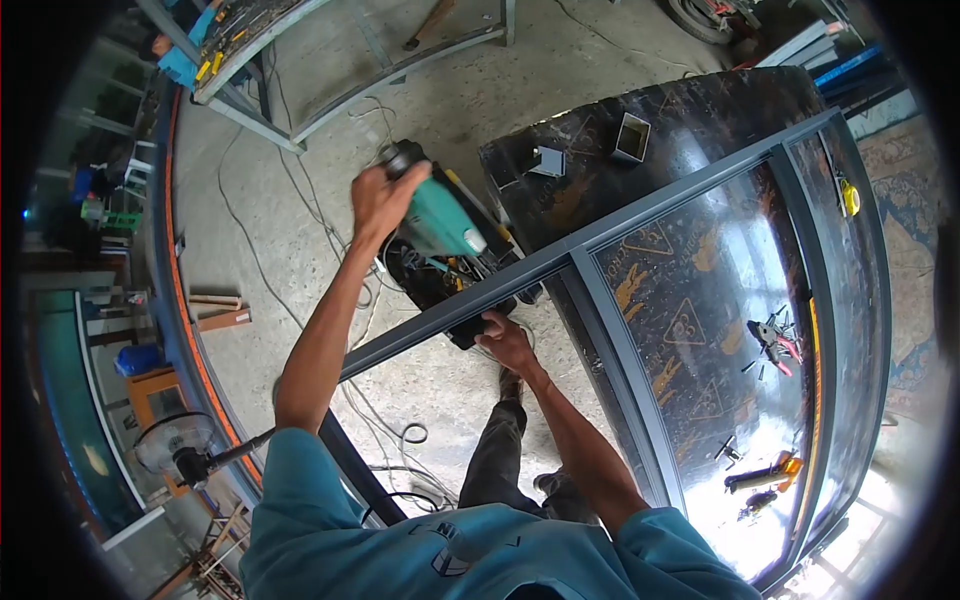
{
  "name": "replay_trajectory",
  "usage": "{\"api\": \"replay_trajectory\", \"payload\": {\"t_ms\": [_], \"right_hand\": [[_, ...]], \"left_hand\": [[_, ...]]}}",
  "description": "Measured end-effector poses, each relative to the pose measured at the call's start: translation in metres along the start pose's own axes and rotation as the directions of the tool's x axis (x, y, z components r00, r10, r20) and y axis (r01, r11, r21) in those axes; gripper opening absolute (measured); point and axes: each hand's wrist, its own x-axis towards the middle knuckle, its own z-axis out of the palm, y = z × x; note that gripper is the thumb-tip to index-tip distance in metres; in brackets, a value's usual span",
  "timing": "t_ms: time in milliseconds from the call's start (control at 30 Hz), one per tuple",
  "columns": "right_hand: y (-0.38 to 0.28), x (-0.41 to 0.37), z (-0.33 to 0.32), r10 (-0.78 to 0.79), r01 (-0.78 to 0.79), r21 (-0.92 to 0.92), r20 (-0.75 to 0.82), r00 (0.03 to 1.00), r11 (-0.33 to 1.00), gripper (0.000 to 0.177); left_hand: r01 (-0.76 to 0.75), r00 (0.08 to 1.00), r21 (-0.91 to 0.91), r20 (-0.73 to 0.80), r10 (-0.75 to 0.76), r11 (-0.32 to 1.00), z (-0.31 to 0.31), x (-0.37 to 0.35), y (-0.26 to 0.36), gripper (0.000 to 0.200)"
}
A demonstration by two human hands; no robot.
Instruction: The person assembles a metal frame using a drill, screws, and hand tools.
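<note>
My left hand (383,205) is wrapped round the dark end of a green power tool (440,212), raised at the upper middle. Below the tool sits a black tool box (420,285) holding several small tools. My right hand (505,343) grips something dark under the near side of a grey metal frame (520,270); what exactly it holds is too hidden to name. The frame's bar passes between the tool box and my body.
A dark board (690,330) lies under the frame at the right, with pliers (775,345), an orange tool (770,475) and a yellow tape measure (850,198). Cables run over the floor. A fan (185,450) stands at lower left, a metal workbench (400,70) at the top.
</note>
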Motion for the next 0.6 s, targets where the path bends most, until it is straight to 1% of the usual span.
{"api": "replay_trajectory", "payload": {"t_ms": [33, 67, 100, 133, 167, 200, 233, 267, 300, 333, 367, 400, 433, 467, 500, 533, 567, 600], "right_hand": [[-0.022, -0.001, -0.003, 0.038, -0.038, 0.075, 0.003, 0.999, 0.996, 0.078], [-0.022, 0.005, 0.002, 0.041, -0.041, 0.086, -0.006, 0.999, 0.996, 0.078], [-0.020, 0.014, 0.007, -0.176, 0.179, 0.057, -0.059, 0.983, 0.982, 0.081], [-0.019, 0.019, 0.012, -0.384, 0.388, 0.014, -0.108, 0.917, 0.922, 0.084], [-0.024, 0.018, 0.017, -0.381, 0.387, 0.020, -0.128, 0.916, 0.922, 0.084], [-0.033, 0.016, 0.023, -0.392, 0.395, 0.089, -0.048, 0.919, 0.914, 0.088], [-0.039, 0.015, 0.028, -0.406, 0.397, 0.154, 0.031, 0.913, 0.905, 0.091], [-0.029, 0.020, 0.042, -0.251, 0.219, 0.292, 0.079, 0.965, 0.931, 0.093], [-0.013, 0.021, 0.049, -0.245, 0.215, 0.282, 0.077, 0.966, 0.935, 0.092], [0.000, 0.021, 0.054, -0.238, 0.212, 0.272, 0.070, 0.969, 0.939, 0.092], [0.008, 0.018, 0.061, -0.219, 0.168, 0.398, 0.085, 0.972, 0.902, 0.089], [0.015, 0.013, 0.066, -0.199, 0.117, 0.518, 0.105, 0.974, 0.847, 0.087], [0.009, -0.001, 0.063, -0.177, 0.114, 0.463, 0.094, 0.980, 0.879, 0.086], [-0.002, -0.013, 0.057, -0.071, 0.011, 0.420, 0.128, 0.989, 0.908, 0.080], [-0.008, -0.020, 0.055, -0.002, -0.071, 0.428, 0.170, 0.986, 0.901, 0.075], [-0.010, -0.023, 0.057, 0.062, -0.148, 0.441, 0.203, 0.977, 0.885, 0.071], [-0.009, -0.027, 0.061, 0.098, -0.167, 0.526, 0.156, 0.983, 0.834, 0.060], [-0.005, -0.034, 0.065, 0.035, -0.052, 0.620, 0.039, 0.999, 0.783, 0.047]], "left_hand": [[0.105, 0.993, 0.021, 0.047, -0.106, 0.994, -0.010, -0.005, -0.022, 0.051], [0.237, 0.969, 0.084, 0.054, -0.242, 0.968, -0.017, -0.014, -0.042, 0.054], [0.378, 0.923, 0.058, 0.057, -0.381, 0.924, -0.019, -0.024, -0.063, 0.053], [0.476, 0.875, 0.032, 0.083, -0.477, 0.879, -0.016, -0.035, -0.090, 0.051], [0.567, 0.818, 0.013, 0.114, -0.564, 0.824, -0.012, -0.047, -0.108, 0.049], [0.622, 0.776, -0.062, 0.179, -0.604, 0.781, -0.008, -0.061, -0.107, 0.046], [0.712, 0.680, -0.025, 0.276, -0.679, 0.702, -0.002, -0.071, -0.140, 0.044], [0.790, 0.589, -0.003, 0.277, -0.759, 0.613, 0.007, -0.083, -0.168, 0.042], [0.820, 0.547, 0.015, 0.275, -0.790, 0.573, 0.009, -0.092, -0.164, 0.042], [0.826, 0.536, 0.009, 0.294, -0.791, 0.564, 0.014, -0.101, -0.170, 0.045], [0.860, 0.460, 0.025, 0.398, -0.794, 0.510, 0.015, -0.107, -0.179, 0.047], [0.881, 0.401, -0.017, 0.559, -0.726, 0.473, 0.019, -0.112, -0.193, 0.046], [0.911, 0.293, 0.052, 0.617, -0.731, 0.409, 0.020, -0.113, -0.177, 0.045], [0.930, 0.185, 0.122, 0.662, -0.727, 0.347, 0.017, -0.111, -0.150, 0.045], [0.922, 0.184, 0.135, 0.670, -0.719, 0.362, 0.015, -0.108, -0.130, 0.045], [0.847, 0.254, 0.146, 0.734, -0.630, 0.511, 0.012, -0.105, -0.111, 0.047], [0.587, 0.389, 0.059, 0.854, -0.345, 0.808, 0.017, -0.105, -0.116, 0.049], [0.256, 0.481, -0.117, 0.876, -0.021, 0.959, 0.022, -0.106, -0.122, 0.052]]}}
